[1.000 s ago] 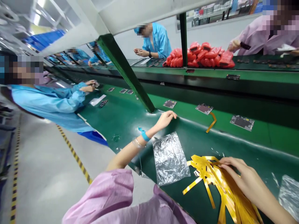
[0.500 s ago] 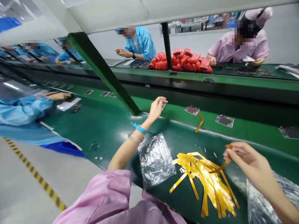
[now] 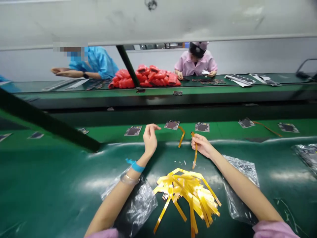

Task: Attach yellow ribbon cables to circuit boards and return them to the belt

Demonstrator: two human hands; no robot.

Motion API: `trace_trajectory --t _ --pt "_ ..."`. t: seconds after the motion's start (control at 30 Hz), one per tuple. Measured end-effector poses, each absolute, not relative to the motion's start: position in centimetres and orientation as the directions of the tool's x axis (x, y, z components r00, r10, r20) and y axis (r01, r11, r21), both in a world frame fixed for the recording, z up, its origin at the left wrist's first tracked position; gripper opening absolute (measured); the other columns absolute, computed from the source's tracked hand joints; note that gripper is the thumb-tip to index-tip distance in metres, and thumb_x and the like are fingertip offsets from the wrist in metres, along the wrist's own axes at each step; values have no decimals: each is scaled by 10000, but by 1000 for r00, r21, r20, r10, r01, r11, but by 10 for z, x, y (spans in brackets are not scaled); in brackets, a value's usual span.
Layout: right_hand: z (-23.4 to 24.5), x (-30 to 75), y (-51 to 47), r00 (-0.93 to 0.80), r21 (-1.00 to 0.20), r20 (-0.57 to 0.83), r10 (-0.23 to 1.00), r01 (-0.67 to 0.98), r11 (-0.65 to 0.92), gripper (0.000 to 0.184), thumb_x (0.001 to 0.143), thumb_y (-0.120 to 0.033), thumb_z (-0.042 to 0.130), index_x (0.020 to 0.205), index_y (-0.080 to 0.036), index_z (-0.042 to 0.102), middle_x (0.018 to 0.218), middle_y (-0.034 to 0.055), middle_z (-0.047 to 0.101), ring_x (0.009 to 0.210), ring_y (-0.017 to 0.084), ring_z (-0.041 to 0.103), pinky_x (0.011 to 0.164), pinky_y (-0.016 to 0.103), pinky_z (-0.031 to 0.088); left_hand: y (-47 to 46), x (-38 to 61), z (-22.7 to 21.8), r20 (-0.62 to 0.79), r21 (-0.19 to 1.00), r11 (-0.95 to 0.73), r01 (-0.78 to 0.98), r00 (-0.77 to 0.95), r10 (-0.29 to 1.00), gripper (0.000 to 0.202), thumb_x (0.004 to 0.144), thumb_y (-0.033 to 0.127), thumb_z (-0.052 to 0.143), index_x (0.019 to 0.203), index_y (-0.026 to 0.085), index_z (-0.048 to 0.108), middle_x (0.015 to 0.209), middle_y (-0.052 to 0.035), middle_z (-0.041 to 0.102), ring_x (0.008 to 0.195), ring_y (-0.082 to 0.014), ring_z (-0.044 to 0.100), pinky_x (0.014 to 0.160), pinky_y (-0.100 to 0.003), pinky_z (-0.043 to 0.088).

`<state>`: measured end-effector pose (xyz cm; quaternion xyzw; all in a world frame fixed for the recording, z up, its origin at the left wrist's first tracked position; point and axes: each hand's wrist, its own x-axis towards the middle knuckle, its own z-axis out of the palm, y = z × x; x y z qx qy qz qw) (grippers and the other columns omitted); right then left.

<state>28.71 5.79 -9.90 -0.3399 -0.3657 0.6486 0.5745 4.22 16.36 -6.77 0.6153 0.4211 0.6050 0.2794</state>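
Observation:
My right hand [image 3: 201, 145] pinches an amber flex cable [image 3: 195, 153] near its upper end, and the strip hangs down over the mat. Loosely bent, my left hand [image 3: 150, 140] is raised with its fingers pointing right and nothing visible in them. It is between a circuit board [image 3: 133, 131] on its left and another circuit board [image 3: 171, 124] on its right. A second amber flex cable [image 3: 182, 136] extends from the right-hand board. Below my hands lies a loose heap of yellow flex cables [image 3: 189, 190] on the green mat.
Clear plastic bags [image 3: 142, 205] [image 3: 241, 168] lie under my forearms. More boards [image 3: 202, 127] [image 3: 246, 123] sit along the green strip. A green post [image 3: 61, 127] slants at left. Red bundles [image 3: 148, 76] and two co-workers [image 3: 100, 62] [image 3: 198, 62] are across the line.
My view has swung right and levelled. My right hand has lifted the flex cable from beside the heap towards the boards. My left hand stays raised by the boards.

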Motion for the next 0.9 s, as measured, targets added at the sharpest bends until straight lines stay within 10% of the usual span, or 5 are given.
trace_trajectory --t 0.9 --pt "-105 292 46 -153 -753 -67 986 -640 -150 153 971 -266 673 891 -140 639 770 -32 618 638 106 598 617 258 531 152 31 -85 299 946 -301 123 36 954 270 985 429 486 927 201 618 547 33 579 531 -154 569 618 -250 452"
